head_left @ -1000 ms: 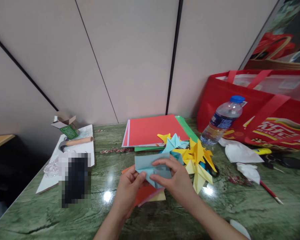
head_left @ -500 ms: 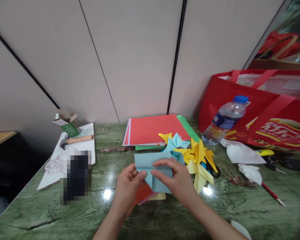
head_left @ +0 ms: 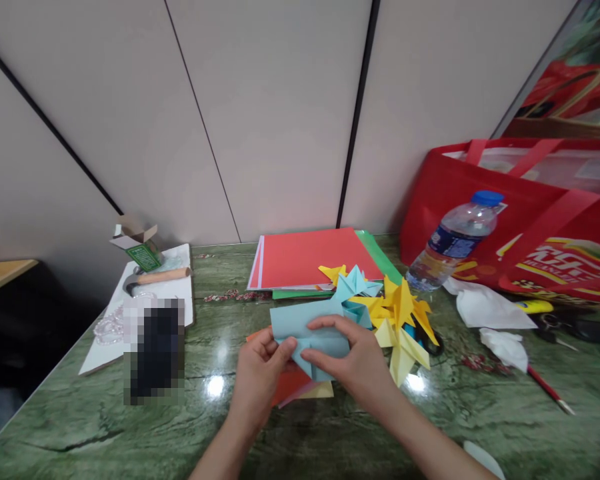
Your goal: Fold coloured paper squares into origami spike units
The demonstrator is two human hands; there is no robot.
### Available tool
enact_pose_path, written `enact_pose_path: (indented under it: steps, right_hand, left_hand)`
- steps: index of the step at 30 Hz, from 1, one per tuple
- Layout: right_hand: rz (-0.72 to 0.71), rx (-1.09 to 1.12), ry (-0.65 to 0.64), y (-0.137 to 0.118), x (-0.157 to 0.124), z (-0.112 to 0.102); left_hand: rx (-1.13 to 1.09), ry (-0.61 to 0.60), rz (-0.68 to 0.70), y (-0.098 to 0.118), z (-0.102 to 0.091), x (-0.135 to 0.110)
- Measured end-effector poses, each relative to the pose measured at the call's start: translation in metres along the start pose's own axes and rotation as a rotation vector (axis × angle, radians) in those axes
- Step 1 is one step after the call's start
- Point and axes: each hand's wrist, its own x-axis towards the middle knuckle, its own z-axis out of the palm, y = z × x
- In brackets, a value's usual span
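A light blue sheet of origami paper (head_left: 300, 321), with creases and a folded lower part, is held up between my hands above the table. My left hand (head_left: 261, 363) pinches its left edge, thumb in front and fingers curled behind. At the right side my right hand (head_left: 353, 353) grips the paper, its thumb and index finger on the front face. Beneath lie orange and red paper sheets (head_left: 293, 389), partly hidden by my hands. Just right of my hands, folded paper figures in yellow (head_left: 397, 303) and light blue (head_left: 355, 285) are heaped together.
A stack of coloured paper (head_left: 310, 257) lies against the wall. To the right stand a plastic bottle (head_left: 455, 243) and a red bag (head_left: 545, 220); a red pen (head_left: 550, 387) lies nearby. At left, a small green box (head_left: 143, 250) and a wooden-handled tool (head_left: 163, 277) rest on a white board (head_left: 183, 300).
The blue paper has tilted slightly, its upper right corner rising, and its lower folded part has shifted under my thumbs. Both hands keep their hold. The whole view has moved a little.
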Motion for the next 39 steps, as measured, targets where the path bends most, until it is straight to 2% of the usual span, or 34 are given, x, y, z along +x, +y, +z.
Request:
enact_pose_path:
  steps: [8, 18, 39]
  right_hand:
    - [0.045, -0.012, 0.012, -0.0015, 0.0024, -0.0063]
    - [0.030, 0.013, -0.010, -0.0012, 0.0018, -0.0070]
    - [0.010, 0.013, -0.022, -0.0039, 0.0023, -0.0098]
  left_hand:
    - [-0.027, -0.201, -0.021, 0.0056, -0.0049, -0.0012]
    - [-0.015, -0.132, -0.007, 0.0034, -0.0024, -0.0006]
    - [-0.074, -0.134, -0.044, 0.0072, -0.0048, -0.0021]
